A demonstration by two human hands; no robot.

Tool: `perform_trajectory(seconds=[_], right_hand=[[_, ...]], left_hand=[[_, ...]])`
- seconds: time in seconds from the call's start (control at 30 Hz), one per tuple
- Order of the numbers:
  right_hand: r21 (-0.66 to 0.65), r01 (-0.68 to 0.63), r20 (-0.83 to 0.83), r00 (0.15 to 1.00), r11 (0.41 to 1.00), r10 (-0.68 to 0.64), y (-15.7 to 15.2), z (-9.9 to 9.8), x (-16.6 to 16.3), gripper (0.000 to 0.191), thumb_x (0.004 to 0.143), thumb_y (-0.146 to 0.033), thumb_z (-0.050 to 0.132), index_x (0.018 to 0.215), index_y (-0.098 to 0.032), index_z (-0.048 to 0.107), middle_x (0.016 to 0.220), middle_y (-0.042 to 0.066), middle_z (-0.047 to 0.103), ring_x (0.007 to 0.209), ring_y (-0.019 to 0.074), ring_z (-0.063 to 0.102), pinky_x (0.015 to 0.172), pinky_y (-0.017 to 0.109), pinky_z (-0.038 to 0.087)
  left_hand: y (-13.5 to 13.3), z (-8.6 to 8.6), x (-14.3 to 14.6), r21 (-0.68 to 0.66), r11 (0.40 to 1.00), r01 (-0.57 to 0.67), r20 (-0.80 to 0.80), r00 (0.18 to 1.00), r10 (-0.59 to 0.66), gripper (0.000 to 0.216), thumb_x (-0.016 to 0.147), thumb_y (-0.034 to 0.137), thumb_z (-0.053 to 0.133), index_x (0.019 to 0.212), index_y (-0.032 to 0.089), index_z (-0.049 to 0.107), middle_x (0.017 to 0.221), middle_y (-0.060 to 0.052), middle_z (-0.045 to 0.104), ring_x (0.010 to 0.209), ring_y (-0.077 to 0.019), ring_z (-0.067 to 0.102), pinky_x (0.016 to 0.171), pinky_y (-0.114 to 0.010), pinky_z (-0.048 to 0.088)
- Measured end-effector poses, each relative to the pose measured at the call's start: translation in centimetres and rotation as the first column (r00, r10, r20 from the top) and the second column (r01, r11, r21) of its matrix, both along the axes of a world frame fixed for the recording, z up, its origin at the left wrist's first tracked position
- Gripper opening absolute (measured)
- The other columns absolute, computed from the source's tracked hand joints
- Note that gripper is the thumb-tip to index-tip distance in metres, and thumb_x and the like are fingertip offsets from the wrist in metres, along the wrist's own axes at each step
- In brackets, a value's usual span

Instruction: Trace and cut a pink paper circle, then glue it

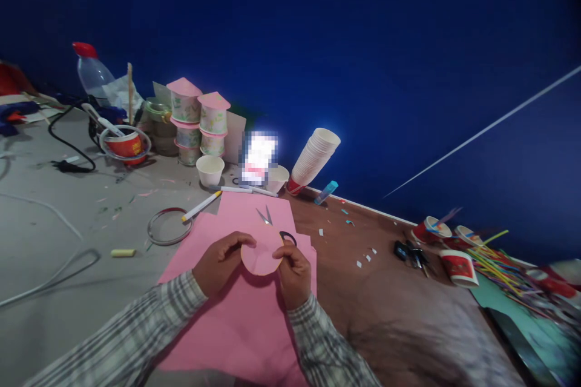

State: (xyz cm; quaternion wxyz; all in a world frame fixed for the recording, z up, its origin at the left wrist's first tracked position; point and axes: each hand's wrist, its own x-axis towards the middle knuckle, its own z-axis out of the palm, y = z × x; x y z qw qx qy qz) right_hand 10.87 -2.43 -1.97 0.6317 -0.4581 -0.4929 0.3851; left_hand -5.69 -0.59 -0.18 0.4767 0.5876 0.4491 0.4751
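A round pink paper disc [263, 257] is held over a large pink paper sheet [236, 326] on the table. My left hand [220, 263] grips the disc's left edge with curled fingers. My right hand [294, 272] pinches its right edge. Small scissors [272, 222] lie open on the pink sheet just beyond the disc, their black handle beside my right hand.
Behind stand decorated paper cups [198, 120] with pink cone lids, a white cup [210, 169], a leaning stack of cups [313, 160], a glue stick [325, 192], a marker [201, 205], a wire ring [169, 226], a bottle [93, 72], a red bowl [124, 145]. Straws and red cups [458, 266] lie right.
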Motion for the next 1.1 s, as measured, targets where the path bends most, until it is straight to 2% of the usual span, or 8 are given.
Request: perform_trajectory(seconds=[0.2, 0.4, 0.5, 0.63, 0.83, 0.97, 1.1], right_hand=[[0.009, -0.008, 0.046, 0.999, 1.000, 0.007, 0.0, 0.1, 0.0, 0.022, 0.065, -0.009, 0.048, 0.057, -0.023, 0.063, 0.061, -0.002, 0.059, 0.067, 0.0184, 0.055, 0.062, 0.027, 0.042], [0.028, -0.008, 0.130, 0.991, 1.000, 0.004, 0.0, 0.4, -0.1, 0.024, 0.064, -0.007, 0.046, 0.058, -0.023, 0.063, 0.064, -0.003, 0.059, 0.063, 0.0168, 0.056, 0.061, 0.025, 0.043], [0.042, -0.009, 0.184, 0.983, 0.999, 0.001, -0.1, 0.5, -0.1, 0.029, 0.063, -0.005, 0.043, 0.062, -0.023, 0.065, 0.066, -0.002, 0.061, 0.065, 0.0174, 0.057, 0.063, 0.026, 0.044], [0.063, -0.012, 0.237, 0.971, 0.998, -0.003, -0.1, 0.5, -0.1, 0.031, 0.067, -0.006, 0.042, 0.069, -0.023, 0.068, 0.070, 0.000, 0.064, 0.070, 0.0187, 0.059, 0.066, 0.028, 0.046], [0.066, -0.007, 0.285, 0.959, 0.998, -0.012, -0.1, 0.3, -0.1, 0.031, 0.070, -0.007, 0.043, 0.068, -0.022, 0.070, 0.068, 0.000, 0.065, 0.070, 0.0185, 0.061, 0.066, 0.027, 0.048], [0.077, 0.013, 0.294, 0.955, 0.997, -0.035, 0.1, -0.2, -0.2, 0.033, 0.068, -0.005, 0.041, 0.071, -0.023, 0.069, 0.071, 0.000, 0.066, 0.074, 0.0189, 0.062, 0.070, 0.028, 0.049], [0.110, 0.030, 0.319, 0.946, 0.994, -0.063, 0.2, -0.5, -0.3, 0.035, 0.066, -0.003, 0.040, 0.069, -0.024, 0.069, 0.075, 0.001, 0.066, 0.081, 0.0199, 0.061, 0.076, 0.030, 0.048]], left_hand=[[0.0, -0.1, 0.0, 0.021, 1.000, 0.002, 0.017, 1.000, -0.002, 0.016, 0.063, 0.022, 0.054, 0.075, 0.021, 0.065, 0.076, -0.001, 0.069, 0.074, -0.0177, 0.061, 0.069, -0.029, 0.050], [0.1, -0.3, -0.3, 0.144, 0.989, 0.016, -0.134, 0.991, 0.004, 0.024, 0.061, 0.010, 0.042, 0.066, 0.022, 0.062, 0.062, 0.002, 0.062, 0.062, -0.0151, 0.059, 0.062, -0.028, 0.047], [0.1, -0.6, -0.4, 0.184, 0.983, 0.010, -0.221, 0.975, 0.031, 0.028, 0.057, 0.007, 0.040, 0.065, 0.023, 0.061, 0.062, 0.002, 0.063, 0.063, -0.0159, 0.059, 0.061, -0.028, 0.047], [0.1, -0.9, -0.4, 0.217, 0.976, -0.008, -0.272, 0.960, 0.068, 0.028, 0.058, 0.007, 0.039, 0.067, 0.023, 0.060, 0.064, 0.000, 0.065, 0.066, -0.0175, 0.060, 0.064, -0.030, 0.049], [0.2, -1.0, -0.4, 0.279, 0.960, -0.029, -0.334, 0.934, 0.125, 0.027, 0.057, 0.008, 0.039, 0.064, 0.025, 0.060, 0.063, 0.000, 0.066, 0.066, -0.0187, 0.059, 0.065, -0.033, 0.049], [0.4, -1.3, -0.4, 0.292, 0.955, -0.055, -0.350, 0.923, 0.160, 0.025, 0.056, 0.010, 0.040, 0.061, 0.026, 0.059, 0.061, 0.000, 0.066, 0.066, -0.0194, 0.059, 0.076, -0.038, 0.047], [0.5, -1.8, -0.4, 0.300, 0.950, -0.088, -0.365, 0.910, 0.200, 0.023, 0.058, 0.013, 0.040, 0.060, 0.027, 0.057, 0.058, 0.002, 0.066, 0.065, -0.0200, 0.058, 0.091, -0.047, 0.039]])
